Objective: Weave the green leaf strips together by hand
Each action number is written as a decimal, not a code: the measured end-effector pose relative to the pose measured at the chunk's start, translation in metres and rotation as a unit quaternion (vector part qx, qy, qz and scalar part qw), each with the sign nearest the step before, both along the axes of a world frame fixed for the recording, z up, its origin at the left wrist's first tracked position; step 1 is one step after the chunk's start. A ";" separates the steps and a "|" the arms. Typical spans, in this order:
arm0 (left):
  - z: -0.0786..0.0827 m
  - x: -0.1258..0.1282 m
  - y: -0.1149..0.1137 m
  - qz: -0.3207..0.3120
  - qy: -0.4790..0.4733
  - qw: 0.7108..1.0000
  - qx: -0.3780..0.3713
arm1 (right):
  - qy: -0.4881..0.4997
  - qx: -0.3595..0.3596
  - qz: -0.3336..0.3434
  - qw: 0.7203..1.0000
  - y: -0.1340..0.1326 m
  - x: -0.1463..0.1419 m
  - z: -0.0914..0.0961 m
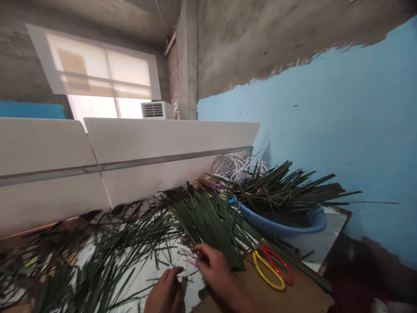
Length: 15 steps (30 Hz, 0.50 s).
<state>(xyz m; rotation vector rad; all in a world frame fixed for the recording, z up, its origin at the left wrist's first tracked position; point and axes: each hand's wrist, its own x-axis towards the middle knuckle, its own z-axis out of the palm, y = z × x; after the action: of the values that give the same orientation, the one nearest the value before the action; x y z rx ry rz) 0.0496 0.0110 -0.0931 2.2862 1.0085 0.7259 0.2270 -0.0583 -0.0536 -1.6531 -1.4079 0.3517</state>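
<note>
My right hand rests near the bottom centre with its fingers curled round a small pink thing that I cannot make out, at the cut end of a bundle of dark green leaf strips. My left hand sits just left of it at the frame's lower edge, fingers pressed together on a thin dark strip. Loose green strips spread over the white table top to the left.
A blue basin heaped with green strips stands at the right. Scissors with red and yellow handles lie on brown cardboard. White coiled cords sit behind. A white partition runs along the back, a blue wall at the right.
</note>
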 end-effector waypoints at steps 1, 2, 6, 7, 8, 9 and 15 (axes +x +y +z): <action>-0.001 0.000 -0.001 0.003 -0.001 1.000 0.004 | -0.011 -0.007 -0.017 1.000 0.003 0.009 0.006; -0.001 0.000 -0.002 0.009 0.000 1.000 0.005 | -0.064 -0.039 -0.050 0.996 0.008 0.017 0.011; 0.006 -0.001 -0.007 0.021 -0.003 1.000 -0.004 | -0.132 -0.088 -0.058 0.986 0.030 0.040 0.023; 0.009 -0.002 -0.008 0.027 -0.007 1.000 -0.008 | -0.150 -0.105 -0.058 0.981 0.035 0.041 0.023; 0.011 -0.003 -0.010 0.031 -0.011 0.999 -0.015 | -0.167 -0.119 -0.060 0.977 0.040 0.040 0.022; 0.014 -0.003 -0.011 0.037 -0.015 0.999 -0.023 | -0.186 -0.132 -0.064 0.972 0.045 0.037 0.020; 0.024 0.007 -0.004 0.065 -0.095 0.990 -0.084 | -0.273 -0.152 -0.097 0.945 0.057 0.019 0.005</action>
<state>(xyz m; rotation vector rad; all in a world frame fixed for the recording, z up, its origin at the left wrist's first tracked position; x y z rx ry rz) 0.0563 0.0071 -0.0695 1.9803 1.0913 0.8606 0.2461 -0.0015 -0.0488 -2.2430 -1.6231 -0.0168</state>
